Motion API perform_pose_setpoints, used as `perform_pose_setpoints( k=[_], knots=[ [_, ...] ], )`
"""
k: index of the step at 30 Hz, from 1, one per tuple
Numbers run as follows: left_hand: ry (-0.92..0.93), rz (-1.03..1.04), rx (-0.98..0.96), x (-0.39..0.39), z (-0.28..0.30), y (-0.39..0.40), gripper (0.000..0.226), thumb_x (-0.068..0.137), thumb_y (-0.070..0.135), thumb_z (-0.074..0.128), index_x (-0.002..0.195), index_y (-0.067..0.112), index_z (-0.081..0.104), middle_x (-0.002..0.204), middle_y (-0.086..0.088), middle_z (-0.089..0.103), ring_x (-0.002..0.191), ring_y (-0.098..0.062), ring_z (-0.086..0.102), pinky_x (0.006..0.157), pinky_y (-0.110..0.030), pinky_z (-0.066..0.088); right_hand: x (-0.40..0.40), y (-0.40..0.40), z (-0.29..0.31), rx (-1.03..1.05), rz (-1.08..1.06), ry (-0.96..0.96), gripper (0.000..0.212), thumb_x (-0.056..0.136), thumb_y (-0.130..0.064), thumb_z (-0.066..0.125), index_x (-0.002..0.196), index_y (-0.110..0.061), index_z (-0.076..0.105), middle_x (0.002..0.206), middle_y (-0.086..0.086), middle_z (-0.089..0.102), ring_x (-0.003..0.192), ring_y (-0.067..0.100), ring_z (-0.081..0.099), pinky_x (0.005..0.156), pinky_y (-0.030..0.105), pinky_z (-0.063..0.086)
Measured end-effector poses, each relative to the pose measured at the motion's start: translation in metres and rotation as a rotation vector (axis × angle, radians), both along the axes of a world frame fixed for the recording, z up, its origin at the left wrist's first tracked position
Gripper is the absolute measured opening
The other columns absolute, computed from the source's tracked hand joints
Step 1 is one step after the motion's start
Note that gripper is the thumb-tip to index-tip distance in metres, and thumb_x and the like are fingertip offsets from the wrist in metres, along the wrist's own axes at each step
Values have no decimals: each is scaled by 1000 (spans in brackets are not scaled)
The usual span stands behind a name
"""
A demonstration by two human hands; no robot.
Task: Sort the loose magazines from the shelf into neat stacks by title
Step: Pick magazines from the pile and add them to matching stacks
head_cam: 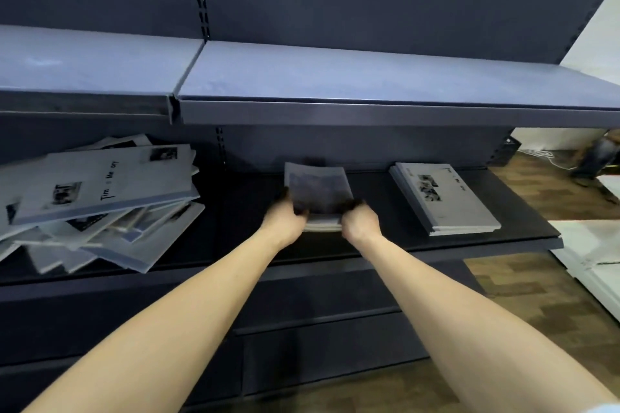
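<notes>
Grey, glossy covers mark the magazines on the dark lower shelf [241, 211]. At frame centre a small stack [318, 191] sits on that shelf, its top cover a blurred bluish-grey picture whose title cannot be read; the near edge shows several pale page blocks layered one on another. The left hand [285, 214] grips the stack's left near corner, thumb curled over the top cover. The right hand [360, 220] grips the right near corner the same way, fingers wrapped round the edge. Both forearms reach in from the bottom of the frame.

To the right of centre, apart from the held stack, lies a neat stack [444, 198] of pale grey issues, squared up, with dark photo patches and small lettering on the top cover. At the left edge of the frame a loose pile [100, 204] sprawls on the same shelf: many pale grey issues fanned at different angles, overlapping, some hanging over the front lip. The top one is tilted and carries black lettering that reads roughly "Tim Me ory", with small dark photo squares at its corners.

Above, across the upper half of the frame, runs a blue-grey metal shelf [335, 77]. Wood-pattern floor [503, 282] shows at lower right.
</notes>
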State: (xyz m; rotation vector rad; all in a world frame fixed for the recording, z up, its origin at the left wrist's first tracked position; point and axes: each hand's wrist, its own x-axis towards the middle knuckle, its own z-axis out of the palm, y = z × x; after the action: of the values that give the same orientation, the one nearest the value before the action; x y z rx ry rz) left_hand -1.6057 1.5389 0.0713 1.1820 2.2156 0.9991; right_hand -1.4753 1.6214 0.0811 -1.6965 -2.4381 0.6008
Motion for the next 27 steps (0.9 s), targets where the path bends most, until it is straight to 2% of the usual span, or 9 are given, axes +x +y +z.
perform_pose_setpoints(
  k=[3,6,10,15,18,21,23,25,27],
  knots=[
    [-20,41,9,13,-9,7,43,96,21,53,138,19,46,121,-8,61,99,-19,59,77,-26,43,11,11,-11,42,48,1,36,103,-7,39,135,1,52,137,18,52,124,31,51,95,31,44],
    [-27,76,-11,19,-17,12,46,96,24,52,141,18,44,124,-10,60,102,-22,60,77,-26,45,19,17,-17,-2,13,128,34,102,-5,38,132,1,54,135,18,54,123,31,52,93,31,45],
    [-26,98,-27,20,-22,17,55,96,23,53,148,20,36,136,-10,55,115,-24,58,88,-27,47,21,25,-22,-20,34,171,36,102,-6,37,132,3,53,133,21,57,124,34,52,98,32,41],
    [-24,104,-8,16,-30,25,52,96,20,53,146,22,36,133,-6,55,110,-20,59,80,-24,45,16,33,-27,-12,48,161,36,101,-2,38,133,-1,52,133,18,57,122,32,54,96,30,42],
    [-8,104,0,13,-35,32,53,96,20,53,146,23,36,133,-6,53,110,-20,59,80,-24,46,13,36,-25,18,66,100,34,100,2,37,133,-1,48,133,15,55,119,31,55,92,28,43],
    [-10,91,-4,9,-41,43,46,97,24,52,141,25,40,132,-6,53,109,-21,59,80,-27,48,10,45,-28,35,29,139,30,101,-2,40,127,-4,52,128,14,57,111,30,60,80,30,45],
    [-15,78,-13,7,-44,50,40,98,22,50,138,25,43,129,-6,54,109,-21,58,82,-27,47,9,54,-33,-24,-17,219,26,103,-8,38,123,-6,54,116,13,62,96,27,61,72,30,42],
    [-33,75,-17,3,-47,57,38,99,21,50,136,23,46,127,-5,56,110,-20,57,84,-27,45,6,61,-38,-86,-54,307,25,104,-15,37,119,-9,56,108,11,63,84,23,55,71,31,40],
    [-41,74,-23,1,-51,64,39,99,22,50,138,24,45,128,-4,55,113,-21,56,88,-29,46,4,67,-41,-135,-95,366,25,104,-20,37,116,-12,57,109,11,64,85,23,56,72,32,42]
  ],
)
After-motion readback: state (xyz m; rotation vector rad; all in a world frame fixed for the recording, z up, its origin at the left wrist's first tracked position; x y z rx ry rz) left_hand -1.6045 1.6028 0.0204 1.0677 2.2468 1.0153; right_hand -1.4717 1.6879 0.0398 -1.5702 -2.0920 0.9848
